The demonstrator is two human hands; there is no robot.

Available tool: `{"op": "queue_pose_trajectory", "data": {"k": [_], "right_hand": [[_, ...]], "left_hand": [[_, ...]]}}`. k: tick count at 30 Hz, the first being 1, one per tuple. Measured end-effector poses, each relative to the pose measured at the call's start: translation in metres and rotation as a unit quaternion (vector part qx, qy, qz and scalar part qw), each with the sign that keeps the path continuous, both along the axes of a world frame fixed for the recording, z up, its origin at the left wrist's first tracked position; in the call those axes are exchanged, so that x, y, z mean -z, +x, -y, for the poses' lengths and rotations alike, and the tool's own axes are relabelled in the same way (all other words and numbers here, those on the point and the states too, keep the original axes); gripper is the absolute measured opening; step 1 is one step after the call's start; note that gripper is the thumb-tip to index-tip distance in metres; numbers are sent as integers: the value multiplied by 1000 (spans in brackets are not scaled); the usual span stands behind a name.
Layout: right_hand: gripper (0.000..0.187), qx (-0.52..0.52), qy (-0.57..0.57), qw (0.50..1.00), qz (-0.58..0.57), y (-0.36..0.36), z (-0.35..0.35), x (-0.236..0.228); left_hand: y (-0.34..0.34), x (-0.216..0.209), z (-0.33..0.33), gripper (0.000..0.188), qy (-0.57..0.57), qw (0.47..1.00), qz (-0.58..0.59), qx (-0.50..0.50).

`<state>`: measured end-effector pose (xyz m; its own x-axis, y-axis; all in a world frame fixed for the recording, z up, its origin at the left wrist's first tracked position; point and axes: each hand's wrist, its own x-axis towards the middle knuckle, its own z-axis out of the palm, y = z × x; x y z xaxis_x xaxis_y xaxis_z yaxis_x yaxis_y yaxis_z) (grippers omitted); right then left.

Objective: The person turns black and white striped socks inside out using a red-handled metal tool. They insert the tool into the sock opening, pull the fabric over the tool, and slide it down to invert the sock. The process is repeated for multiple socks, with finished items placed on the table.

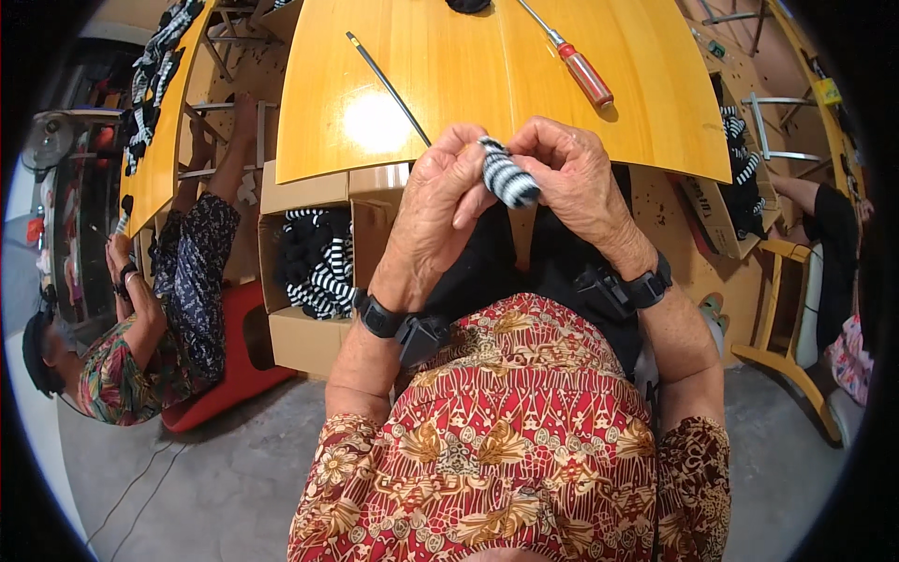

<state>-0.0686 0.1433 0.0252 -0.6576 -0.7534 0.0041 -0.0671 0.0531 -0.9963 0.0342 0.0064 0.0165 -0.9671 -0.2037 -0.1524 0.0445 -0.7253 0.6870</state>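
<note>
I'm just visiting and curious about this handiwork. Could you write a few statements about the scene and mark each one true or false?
1. The left hand and right hand both hold a striped fabric piece. True.
2. A red-handled screwdriver lies on the yellow table. True.
3. Nothing lies to the left of that screwdriver on the table. False: a dark rod lies there.
4. The cardboard box near the table's left corner holds black-and-white striped fabric. True.
5. Both hands wear gloves. False: they are bare, with black bands on the wrists.
</note>
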Motion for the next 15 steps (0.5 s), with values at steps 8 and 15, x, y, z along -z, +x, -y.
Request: {"op": "queue_pose_trajectory", "data": {"k": [8,15], "right_hand": [[12,-37,-22,999,18,17,-8,-21],[16,-39,-25,998,41,11,-4,-4]], "left_hand": [[22,-52,-13,48,-135,989,-30,57],[19,-11,4,42,92,995,9,25]]}}
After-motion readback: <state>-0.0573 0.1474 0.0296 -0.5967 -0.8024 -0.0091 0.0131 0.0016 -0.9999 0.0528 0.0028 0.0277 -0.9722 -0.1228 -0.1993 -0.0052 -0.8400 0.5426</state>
